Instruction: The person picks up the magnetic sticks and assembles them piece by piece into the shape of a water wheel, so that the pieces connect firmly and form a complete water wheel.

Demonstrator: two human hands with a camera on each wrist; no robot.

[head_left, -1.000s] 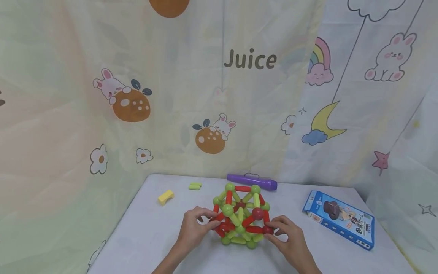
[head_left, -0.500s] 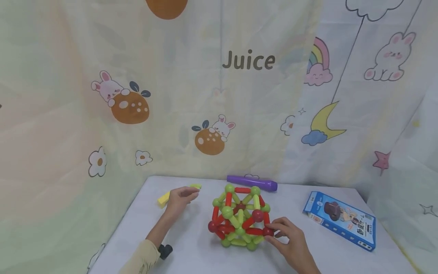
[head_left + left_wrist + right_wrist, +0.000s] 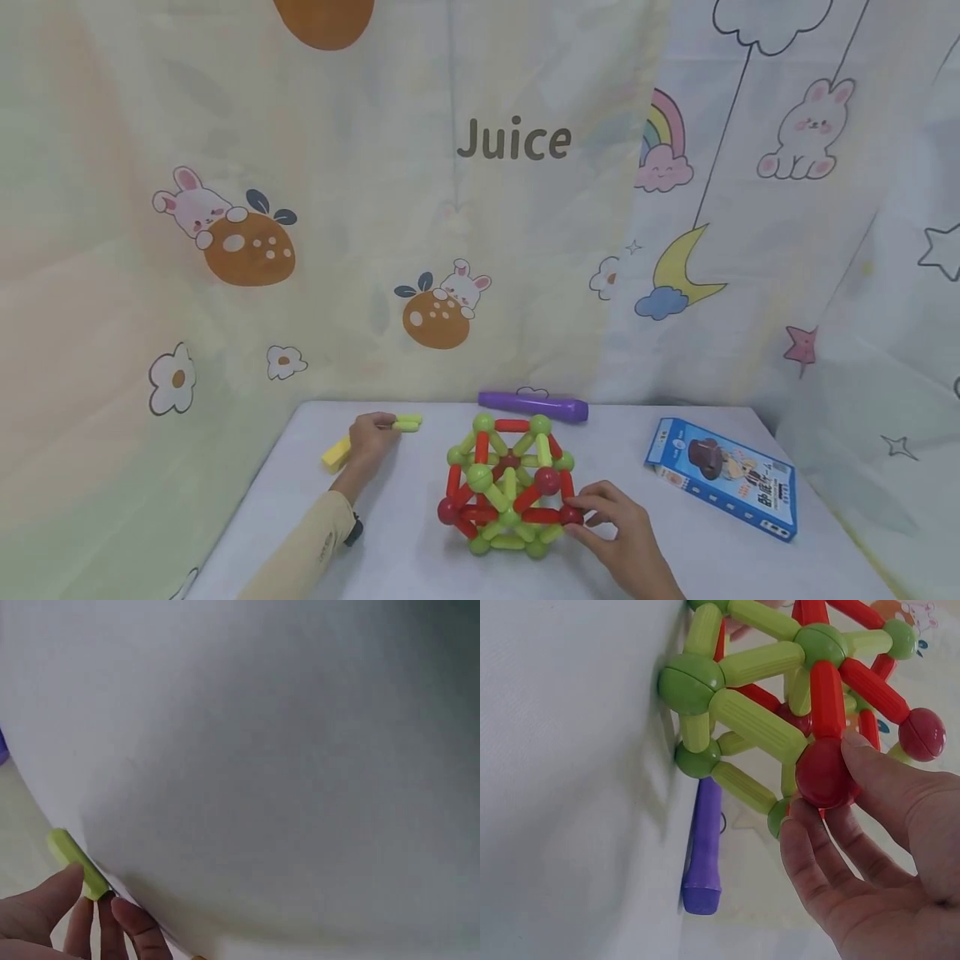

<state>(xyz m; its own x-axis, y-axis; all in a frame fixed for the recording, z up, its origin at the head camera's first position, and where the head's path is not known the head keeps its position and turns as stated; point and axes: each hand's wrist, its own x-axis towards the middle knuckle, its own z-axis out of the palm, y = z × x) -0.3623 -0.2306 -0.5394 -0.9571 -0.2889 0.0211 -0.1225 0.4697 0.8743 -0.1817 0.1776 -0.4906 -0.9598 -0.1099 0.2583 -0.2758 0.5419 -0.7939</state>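
A magnetic ball-and-rod construction (image 3: pixel 510 487) of green and red balls joined by red and yellow-green rods stands on the table. My right hand (image 3: pixel 618 529) pinches a red ball (image 3: pixel 825 774) at its near right corner between thumb and fingertips. Far to the left, my left hand (image 3: pixel 372 437) reaches to two loose yellow-green rods (image 3: pixel 408 419) lying side by side. In the left wrist view its thumb and fingers pinch the end of one yellow-green rod (image 3: pixel 79 862), low over the white tabletop.
Beside the left hand lies a yellow arched block (image 3: pixel 337 455), partly covered by it. A purple microphone-shaped toy (image 3: pixel 533 407) lies along the back edge. To the right is a blue picture box (image 3: pixel 722 477). A printed curtain (image 3: pixel 360 250) hangs behind the table (image 3: pixel 405 533).
My left hand has let go of the construction's left red ball and moved left and back to the loose rods, pinching one. The right hand keeps its pinch. The head view has shifted slightly.
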